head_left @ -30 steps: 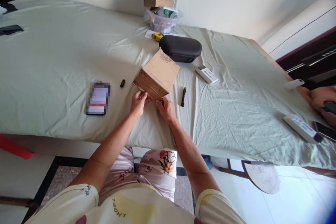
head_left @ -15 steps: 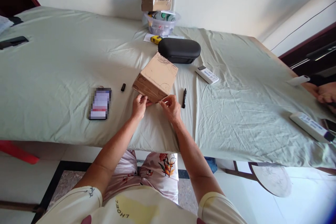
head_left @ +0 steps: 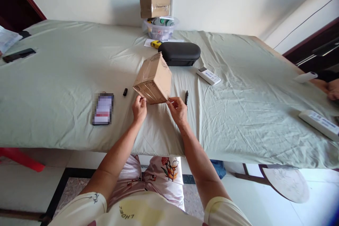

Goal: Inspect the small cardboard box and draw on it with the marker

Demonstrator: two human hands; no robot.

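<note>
A taped brown cardboard box rests tilted on the green sheet in front of me. My left hand has its fingers curled at the box's lower left corner. At the lower right corner my right hand pinches the edge, perhaps a strip of tape; I cannot make out which. A black marker lies just right of my right hand, and its black cap lies left of the box.
A phone lies left of my hands. Behind the box are a black case, a white remote, a yellow tape measure and a plastic tub bearing a second box. Another person's hand and a remote are at right.
The box has been tipped up more steeply on its near edge. My right hand slid right along the bottom edge to the right corner. The view shifted down slightly.
</note>
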